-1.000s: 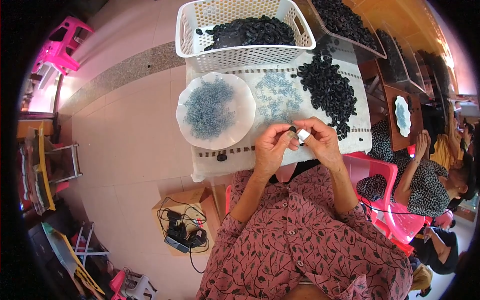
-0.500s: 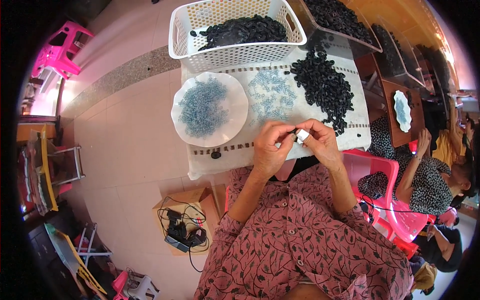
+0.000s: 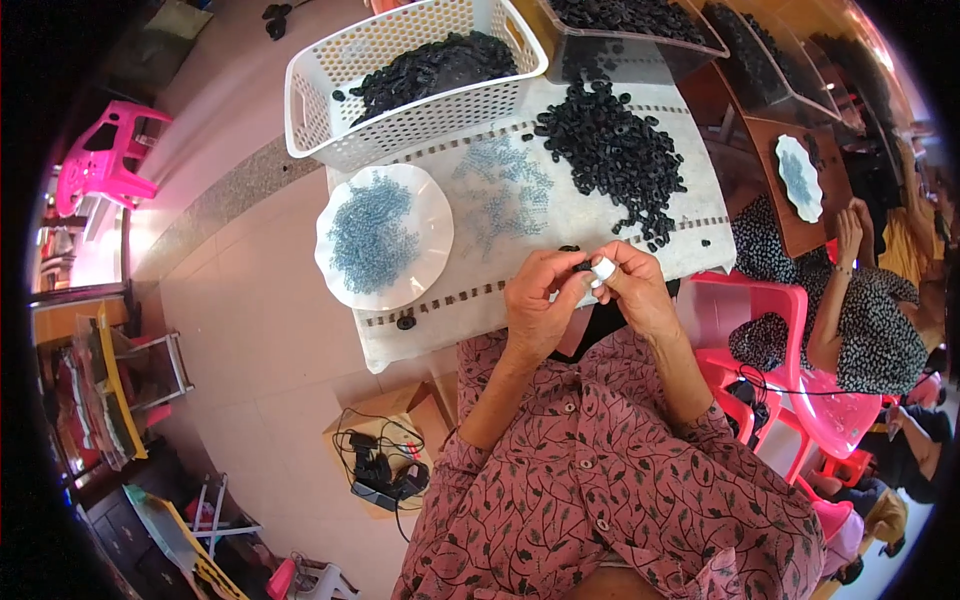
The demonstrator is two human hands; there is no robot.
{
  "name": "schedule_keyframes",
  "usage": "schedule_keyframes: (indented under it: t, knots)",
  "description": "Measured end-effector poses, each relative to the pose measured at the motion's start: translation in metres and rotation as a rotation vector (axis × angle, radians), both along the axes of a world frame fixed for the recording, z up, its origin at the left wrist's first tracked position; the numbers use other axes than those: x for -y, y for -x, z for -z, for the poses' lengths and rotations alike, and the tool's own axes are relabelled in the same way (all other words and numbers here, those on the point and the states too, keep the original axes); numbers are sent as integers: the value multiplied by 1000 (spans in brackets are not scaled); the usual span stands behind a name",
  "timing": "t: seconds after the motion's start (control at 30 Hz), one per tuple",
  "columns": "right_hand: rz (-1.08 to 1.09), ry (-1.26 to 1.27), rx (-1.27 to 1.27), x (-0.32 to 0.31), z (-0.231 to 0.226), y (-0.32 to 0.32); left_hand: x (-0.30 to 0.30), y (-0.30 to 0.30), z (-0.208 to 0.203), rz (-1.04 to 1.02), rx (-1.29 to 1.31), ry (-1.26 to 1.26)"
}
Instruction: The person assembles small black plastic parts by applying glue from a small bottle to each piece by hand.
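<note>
A small black piece (image 3: 582,266) was held between the two hands, over the near edge of the cloth-covered table (image 3: 450,330). The thumb and forefinger of the left hand (image 3: 537,303) were closed on it in a pinch. The fingertips of the right hand (image 3: 641,297) were set against the same spot; with a white wrap (image 3: 603,270) worn on the thumb, it could not be told whether the piece was gripped by them too.

For steady handling, a light pinch at the rim was judged best, with both wrists held low and the wrap turned aside so that the piece could be seen. Any slip was thought safer over the table than past its near edge.

Clear bits were spread toward the middle (image 3: 505,185) and heaped on a white plate (image 3: 438,235) by the left edge. Black pieces were piled (image 3: 605,150) toward the right edge, and more were held in a white basket (image 3: 430,127) at the far left corner.
</note>
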State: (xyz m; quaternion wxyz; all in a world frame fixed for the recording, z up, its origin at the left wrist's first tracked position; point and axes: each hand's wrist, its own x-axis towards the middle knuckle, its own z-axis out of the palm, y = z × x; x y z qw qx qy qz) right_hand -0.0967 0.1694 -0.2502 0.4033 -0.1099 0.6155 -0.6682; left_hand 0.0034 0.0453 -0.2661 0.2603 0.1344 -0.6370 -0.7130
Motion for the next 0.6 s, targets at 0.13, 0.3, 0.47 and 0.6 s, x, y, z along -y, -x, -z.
schedule_keyframes:
  t: [0.13,0.3,0.47,0.6]
  knots:
    - [12,-25,-43,-1,-1,-5,-4,0,-2,40,55,-228]
    - [44,-30,-80,1,-1,-8,-3,1,1,75,54,-466]
    - [69,-130,-398,16,-5,-2,9,1,3,36,-33,-631]
    - [15,-194,-982,40,-5,11,24,-2,4,-31,-92,-678]
